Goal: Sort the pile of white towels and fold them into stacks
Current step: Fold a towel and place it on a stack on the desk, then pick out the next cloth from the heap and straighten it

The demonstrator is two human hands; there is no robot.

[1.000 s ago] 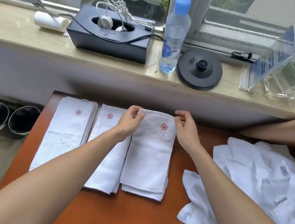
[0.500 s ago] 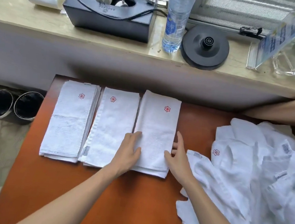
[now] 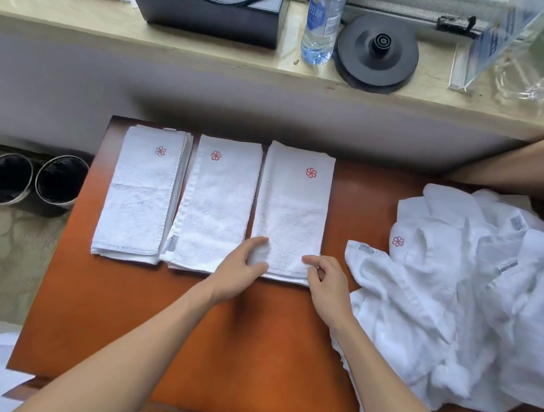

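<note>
- An orange-brown wooden table (image 3: 214,341) carries three folded white terry towel stacks, each with a red flower mark, side by side at its far edge: left stack (image 3: 139,197), middle stack (image 3: 216,209), right stack (image 3: 292,208);
- the left hand (image 3: 239,270) rests on the right stack's corner nearest the table's front, fingers relaxed and spread flat on the cloth;
- the right hand (image 3: 329,287) touches that stack's other near corner with loosely bent fingertips, gripping nothing visible;
- a crumpled pile of unfolded white towels (image 3: 457,294) covers the table's right end.
</note>
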